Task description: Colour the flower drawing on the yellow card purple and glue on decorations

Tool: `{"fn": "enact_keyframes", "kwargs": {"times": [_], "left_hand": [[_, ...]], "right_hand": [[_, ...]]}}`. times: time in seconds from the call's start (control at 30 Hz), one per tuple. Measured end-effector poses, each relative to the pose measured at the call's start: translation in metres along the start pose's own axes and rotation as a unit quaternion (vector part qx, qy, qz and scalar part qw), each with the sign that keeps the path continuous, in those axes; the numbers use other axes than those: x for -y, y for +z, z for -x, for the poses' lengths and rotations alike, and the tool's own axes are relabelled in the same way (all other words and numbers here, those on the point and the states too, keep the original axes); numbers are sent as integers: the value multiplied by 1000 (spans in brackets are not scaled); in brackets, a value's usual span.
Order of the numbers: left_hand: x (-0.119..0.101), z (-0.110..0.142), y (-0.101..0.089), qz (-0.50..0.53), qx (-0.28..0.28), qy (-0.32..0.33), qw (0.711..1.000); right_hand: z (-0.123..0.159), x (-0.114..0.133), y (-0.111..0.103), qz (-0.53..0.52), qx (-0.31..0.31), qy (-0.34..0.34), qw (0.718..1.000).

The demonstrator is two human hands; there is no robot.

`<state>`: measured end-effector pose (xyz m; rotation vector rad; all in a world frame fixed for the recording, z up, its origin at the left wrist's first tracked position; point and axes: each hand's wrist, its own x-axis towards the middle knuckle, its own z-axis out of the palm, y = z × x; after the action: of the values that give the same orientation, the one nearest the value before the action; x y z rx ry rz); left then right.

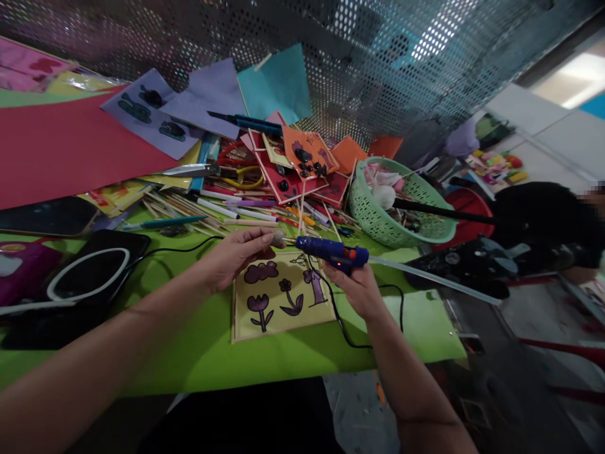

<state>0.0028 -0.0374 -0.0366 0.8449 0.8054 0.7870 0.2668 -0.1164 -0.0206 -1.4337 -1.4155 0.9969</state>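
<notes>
My right hand (355, 287) is wrapped round the handle of a blue hot glue gun (326, 249), with a long clear glue stick (435, 277) sticking out of its back. The nozzle points left at a small greyish pebble (278, 238), pinched between the thumb and fingers of my left hand (241, 255). Whether nozzle and pebble touch, I cannot tell. Below both hands lies a yellow card (283, 315) with a thin stick border, drawn with purple flowers, a cloud and a tree. A black cord hangs from the glue gun across the green table cover.
Wooden sticks (189, 211), pens and coloured papers are heaped behind the card. A green basket (401, 202) stands at the right back, before a perforated metal panel (331, 75). At left lie a black tray (89, 277) and scissors (189, 170). Another person's dark-haired head (548, 214) is at right.
</notes>
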Motion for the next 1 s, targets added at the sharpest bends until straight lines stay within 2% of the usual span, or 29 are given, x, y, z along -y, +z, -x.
{"fn": "enact_keyframes", "kwargs": {"times": [0.63,1.0], "left_hand": [[1,0,2,-3,0,-10,1000],[-2,2,5,12,-3,-18,1000]], "right_hand": [[-1,-5,-2,43,12,-27,999],[-1,-5,0,57,-2,-30,998]]}}
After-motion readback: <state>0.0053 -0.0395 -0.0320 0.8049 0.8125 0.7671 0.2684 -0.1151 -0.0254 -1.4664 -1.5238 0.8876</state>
